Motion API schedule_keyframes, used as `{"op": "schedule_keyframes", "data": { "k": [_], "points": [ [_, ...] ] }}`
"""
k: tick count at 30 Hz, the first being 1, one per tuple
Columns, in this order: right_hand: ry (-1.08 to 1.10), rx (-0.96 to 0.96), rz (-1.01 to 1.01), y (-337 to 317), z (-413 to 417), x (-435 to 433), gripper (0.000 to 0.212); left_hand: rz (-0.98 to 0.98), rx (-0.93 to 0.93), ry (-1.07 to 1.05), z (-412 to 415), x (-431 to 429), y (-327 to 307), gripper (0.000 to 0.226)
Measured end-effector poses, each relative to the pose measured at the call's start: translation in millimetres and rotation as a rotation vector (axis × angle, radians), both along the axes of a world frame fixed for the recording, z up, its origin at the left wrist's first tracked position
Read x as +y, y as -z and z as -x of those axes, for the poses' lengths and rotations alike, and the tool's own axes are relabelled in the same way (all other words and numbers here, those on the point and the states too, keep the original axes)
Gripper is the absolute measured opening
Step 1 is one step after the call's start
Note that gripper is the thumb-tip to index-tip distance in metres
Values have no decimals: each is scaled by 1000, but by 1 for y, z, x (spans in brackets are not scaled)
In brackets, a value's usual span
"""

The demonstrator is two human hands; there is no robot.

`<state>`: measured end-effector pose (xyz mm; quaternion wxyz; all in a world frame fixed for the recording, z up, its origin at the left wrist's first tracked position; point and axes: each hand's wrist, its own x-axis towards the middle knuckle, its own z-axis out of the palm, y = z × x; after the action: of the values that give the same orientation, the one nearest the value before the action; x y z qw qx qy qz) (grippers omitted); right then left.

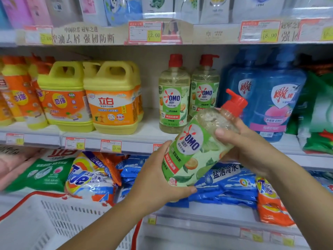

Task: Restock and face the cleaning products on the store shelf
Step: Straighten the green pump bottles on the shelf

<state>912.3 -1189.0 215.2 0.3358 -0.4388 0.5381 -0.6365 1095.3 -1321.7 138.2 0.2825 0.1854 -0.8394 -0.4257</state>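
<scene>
The white middle shelf (149,127) carries, from 9 o'clock to 3 o'clock: orange-and-yellow bottles (16,94), 2 yellow jugs (113,98) with orange labels side by side, 2 upright OMO pump bottles (173,98) with red caps near the centre, big blue pump bottles (270,98), then green-and-white bags (317,114). Price tags (110,146) line its front rail. On the lower shelf (207,211) bags lie flat: a green bag (41,170) at 8 o'clock, a Tide bag (90,177), blue bags (230,181), an orange Tide bag (270,201) at 4 o'clock. The upper shelf (198,33) at 12 o'clock holds pale pouches (122,8).
</scene>
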Motion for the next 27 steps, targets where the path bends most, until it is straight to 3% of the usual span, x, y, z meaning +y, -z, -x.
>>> {"op": "schedule_keyframes", "data": {
  "k": [3, 5, 10, 13, 19, 24, 27],
  "points": [
    [-16, -22, -11, 9, 0, -1, 101, 192, -44, -135, -3, 1, 6, 120],
    [-3, -19, -6, 15, -3, -4, 86, 247, -73, -158, -7, 0, 11, 121],
    [27, -12, -59, 23, -13, -4, 61, 191, -109, -96, -13, -2, 26, 122],
    [33, 78, -152, 34, -24, -2, 68, 110, -170, 64, -27, -7, 44, 110],
    [51, 216, -356, 101, -60, -5, 61, 419, -612, 126, -74, -36, 116, 104],
    [-8, 254, -505, 191, -79, -12, 66, 496, -712, 168, -107, -44, 174, 83],
    [-9, 304, -590, 240, -90, -15, 81, 543, -720, 147, -109, -43, 183, 77]
  ]
}}
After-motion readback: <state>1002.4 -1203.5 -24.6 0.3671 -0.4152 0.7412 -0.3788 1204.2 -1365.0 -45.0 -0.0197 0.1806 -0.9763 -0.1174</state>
